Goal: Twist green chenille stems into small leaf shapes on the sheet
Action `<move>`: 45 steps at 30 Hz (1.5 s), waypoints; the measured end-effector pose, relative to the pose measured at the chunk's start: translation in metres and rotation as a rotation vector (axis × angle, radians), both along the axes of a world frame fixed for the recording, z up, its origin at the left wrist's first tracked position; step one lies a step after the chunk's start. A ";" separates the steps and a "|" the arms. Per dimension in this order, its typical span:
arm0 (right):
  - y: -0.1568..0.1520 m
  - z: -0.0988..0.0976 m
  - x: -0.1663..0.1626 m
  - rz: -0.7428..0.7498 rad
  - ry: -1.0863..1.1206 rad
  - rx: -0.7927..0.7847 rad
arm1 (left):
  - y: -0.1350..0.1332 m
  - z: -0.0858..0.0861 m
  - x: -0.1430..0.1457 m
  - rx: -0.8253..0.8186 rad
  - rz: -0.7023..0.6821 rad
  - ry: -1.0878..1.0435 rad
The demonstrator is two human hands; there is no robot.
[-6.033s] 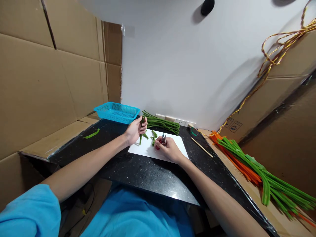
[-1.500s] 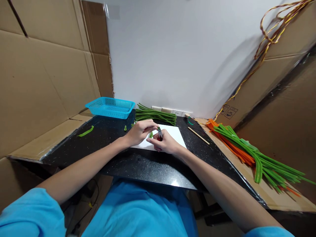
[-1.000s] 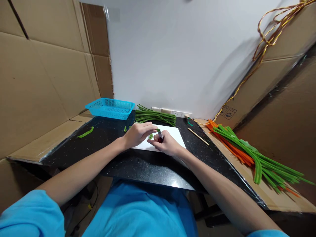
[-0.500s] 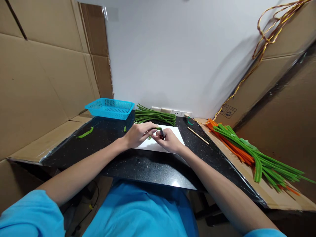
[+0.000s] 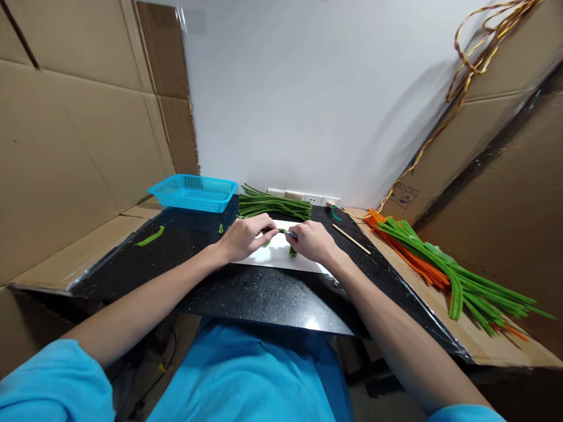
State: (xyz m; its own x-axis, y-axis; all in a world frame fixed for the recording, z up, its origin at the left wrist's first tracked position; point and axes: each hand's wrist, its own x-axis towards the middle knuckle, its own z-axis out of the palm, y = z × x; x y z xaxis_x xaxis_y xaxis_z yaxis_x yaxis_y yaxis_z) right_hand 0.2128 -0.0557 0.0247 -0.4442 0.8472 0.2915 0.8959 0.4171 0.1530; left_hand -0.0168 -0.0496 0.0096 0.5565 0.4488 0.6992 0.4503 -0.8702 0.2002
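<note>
Evidently both hands meet over the white sheet, which lies on the black tabletop near the person's edge. It probably sits there so that small green bits show up better than they would on the dark speckled surface. The left hand has its grip closed on a short green pipe-cleaner piece, pinched at the fingertips and held roughly level just above the sheet, with the free end pointing toward the other hand. The right hand is curled shut around a small metal tool. Only its grey tip pokes out toward the piece, and I cannot tell whether that tip is apart or together, or whether it touches the piece. Another short green bit lies on the sheet just under the right hand.

A bundle of dark green pipe cleaners lies just behind the sheet, seemingly kept within easy reach. The blue basket stands at the back left corner. A thin wooden stick lies between the sheet and the heap of orange and green pipe cleaners, which is spread on cardboard well off to the right. One green scrap lies at the tabletop's left edge
</note>
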 end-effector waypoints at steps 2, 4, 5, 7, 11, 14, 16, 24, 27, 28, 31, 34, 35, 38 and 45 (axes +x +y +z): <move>0.001 0.001 0.001 -0.048 -0.070 -0.012 | 0.001 -0.001 0.000 0.064 0.047 0.038; 0.001 0.002 0.001 -0.069 -0.120 -0.028 | 0.001 -0.002 0.000 0.115 0.081 0.071; 0.001 0.003 0.001 -0.075 -0.138 -0.033 | 0.002 -0.003 0.000 0.133 0.091 0.082; 0.002 0.004 0.001 -0.080 -0.163 -0.037 | 0.002 -0.003 0.000 0.154 0.104 0.097; 0.002 0.004 0.001 -0.080 -0.195 -0.028 | 0.002 -0.003 0.000 0.200 0.123 0.127; 0.002 0.003 0.000 -0.088 -0.211 -0.027 | 0.003 -0.003 0.000 0.197 0.132 0.135; 0.001 0.001 -0.001 -0.099 -0.217 -0.018 | 0.003 -0.004 0.000 0.153 0.129 0.126; -0.002 -0.007 -0.006 -0.118 -0.180 -0.048 | 0.004 -0.009 0.001 0.067 0.098 0.128; -0.002 -0.011 -0.009 -0.141 -0.159 -0.055 | 0.003 -0.009 0.002 0.063 0.103 0.141; -0.001 -0.011 -0.009 -0.146 -0.154 -0.053 | 0.003 -0.009 0.003 0.052 0.113 0.147; 0.000 -0.012 -0.011 -0.157 -0.139 -0.046 | 0.004 -0.008 0.002 -0.028 0.178 0.146; 0.003 -0.010 -0.010 -0.158 -0.114 -0.044 | 0.004 -0.007 0.002 -0.127 0.257 0.141; 0.003 -0.010 -0.009 -0.159 -0.106 -0.041 | 0.004 -0.007 0.002 -0.153 0.278 0.144; 0.006 -0.011 -0.004 -0.166 -0.087 -0.030 | 0.003 -0.004 0.004 -0.207 0.311 0.143; 0.013 -0.014 0.004 -0.228 0.101 -0.064 | 0.002 -0.003 0.005 -0.258 0.319 0.085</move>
State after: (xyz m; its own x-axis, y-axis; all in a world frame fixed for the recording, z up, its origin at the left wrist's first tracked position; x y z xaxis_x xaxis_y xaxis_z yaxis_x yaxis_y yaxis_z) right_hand 0.2166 -0.0429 0.0104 -0.2110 0.9403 0.2671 0.9773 0.2087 0.0373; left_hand -0.0113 -0.0474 0.0065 0.4123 0.7623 0.4989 0.7137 -0.6106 0.3433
